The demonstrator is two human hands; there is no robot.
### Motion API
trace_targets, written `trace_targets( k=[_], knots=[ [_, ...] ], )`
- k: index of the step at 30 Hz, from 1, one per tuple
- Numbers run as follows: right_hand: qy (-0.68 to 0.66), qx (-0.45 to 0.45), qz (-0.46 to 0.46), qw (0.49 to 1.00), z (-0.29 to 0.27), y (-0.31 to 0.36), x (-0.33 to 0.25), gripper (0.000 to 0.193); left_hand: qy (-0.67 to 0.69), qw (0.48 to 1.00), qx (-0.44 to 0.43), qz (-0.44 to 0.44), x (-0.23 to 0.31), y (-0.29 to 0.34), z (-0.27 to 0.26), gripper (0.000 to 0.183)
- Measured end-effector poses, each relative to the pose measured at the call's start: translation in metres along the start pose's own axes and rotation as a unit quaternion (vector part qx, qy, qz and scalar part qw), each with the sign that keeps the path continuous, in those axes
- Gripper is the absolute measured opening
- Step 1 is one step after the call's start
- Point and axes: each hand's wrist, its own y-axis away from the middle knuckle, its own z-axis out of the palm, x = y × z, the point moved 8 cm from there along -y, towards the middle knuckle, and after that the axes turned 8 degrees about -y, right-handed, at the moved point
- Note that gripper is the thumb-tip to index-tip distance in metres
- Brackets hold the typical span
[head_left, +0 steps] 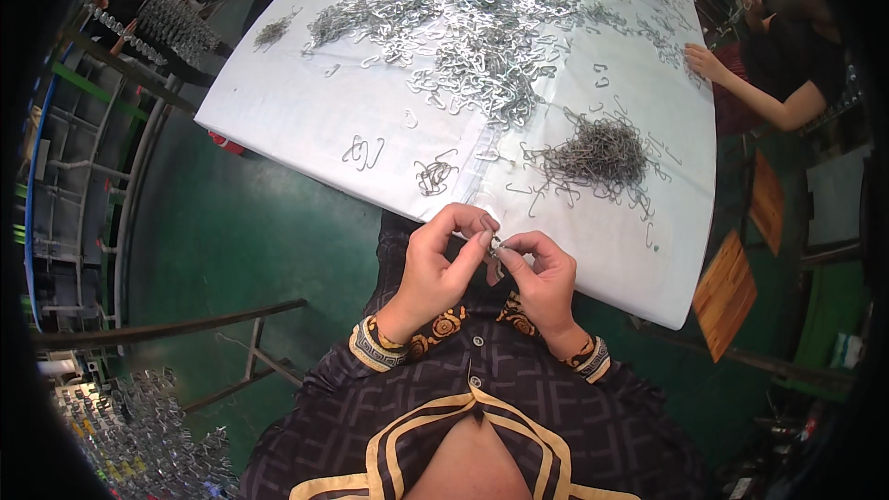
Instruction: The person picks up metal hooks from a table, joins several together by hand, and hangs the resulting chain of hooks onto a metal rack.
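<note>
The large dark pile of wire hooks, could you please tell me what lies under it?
White tabletop shows around the dark pile; whatever lies beneath its middle is hidden.

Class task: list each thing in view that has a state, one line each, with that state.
Left hand: closed, pinching a small metal piece
Right hand: closed, fingertips at the same piece
Shiny metal pile: loose, spread out
Dark wire pile: loose, heaped, tangled
Small wire cluster: loose, apart from the piles
White table cover: spread out
Patterned shirt: buttoned, open at the neck
</note>
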Motion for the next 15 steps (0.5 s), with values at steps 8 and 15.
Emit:
trace_targets(
  k=[8, 15],
  knots=[
    [0.267, 0.017, -0.179, 0.947, -0.011, -0.070, -0.002, 0.012, -0.044, 0.997, -0.006, 0.062, 0.020, 0.015, -0.003, 0.005],
    [0.507, -0.031, -0.247, 0.825, 0.008, -0.165, 0.030, 0.019, -0.077, 0.994, -0.003, 0.082, 0.022, 0.019, -0.006, 0.005]
  ],
)
